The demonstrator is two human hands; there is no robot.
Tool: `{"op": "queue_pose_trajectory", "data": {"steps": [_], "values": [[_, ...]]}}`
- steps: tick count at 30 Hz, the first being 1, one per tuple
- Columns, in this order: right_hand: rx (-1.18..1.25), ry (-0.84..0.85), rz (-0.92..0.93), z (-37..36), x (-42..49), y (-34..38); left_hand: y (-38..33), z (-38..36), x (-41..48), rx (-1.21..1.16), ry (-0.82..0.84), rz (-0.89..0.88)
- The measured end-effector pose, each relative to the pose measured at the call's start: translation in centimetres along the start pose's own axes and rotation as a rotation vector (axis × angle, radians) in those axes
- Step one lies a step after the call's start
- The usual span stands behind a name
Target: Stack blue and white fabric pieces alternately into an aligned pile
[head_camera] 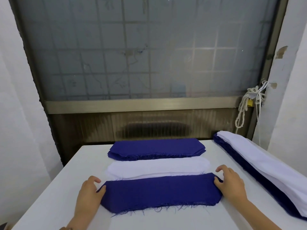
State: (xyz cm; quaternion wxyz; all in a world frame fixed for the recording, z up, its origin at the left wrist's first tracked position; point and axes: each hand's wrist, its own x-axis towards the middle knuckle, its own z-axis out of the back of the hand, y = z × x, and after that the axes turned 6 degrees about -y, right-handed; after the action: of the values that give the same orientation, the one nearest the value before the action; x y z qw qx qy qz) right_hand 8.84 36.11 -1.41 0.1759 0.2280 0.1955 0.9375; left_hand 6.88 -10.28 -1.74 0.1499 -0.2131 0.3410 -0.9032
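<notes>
The dark blue frayed fabric piece [159, 191] lies at 6 o'clock on the white tabletop [66, 196]. The left hand [90, 191] and right hand [230, 183] touch its ends with curled fingers [221, 168]; I cannot tell if they pinch. The blue-and-white pile [265, 165] at 3 o'clock is cut off.

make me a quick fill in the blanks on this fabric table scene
1. The left hand and right hand touch the ends of the nearest frayed fabric piece, whose colour is ____.
2. Between it and the far dark blue fabric stack lies a rounded-end fabric stack coloured ____.
3. The long blue-and-white fabric pile lies along the ____ edge of the white table.

Missing words: blue; white; right
</notes>
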Motion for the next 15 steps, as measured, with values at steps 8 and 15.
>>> {"op": "queue_pose_trajectory", "data": {"steps": [8,15], "values": [[0.008,0.086,0.307,-2.2,2.5,8.1,-7.4,-4.3,1.3,0.139,0.034,-0.424],[0.213,0.286,0.443,-7.1,3.4,15.6,-12.8,-10.7,2.5,0.2,0.216,-0.604]]}}
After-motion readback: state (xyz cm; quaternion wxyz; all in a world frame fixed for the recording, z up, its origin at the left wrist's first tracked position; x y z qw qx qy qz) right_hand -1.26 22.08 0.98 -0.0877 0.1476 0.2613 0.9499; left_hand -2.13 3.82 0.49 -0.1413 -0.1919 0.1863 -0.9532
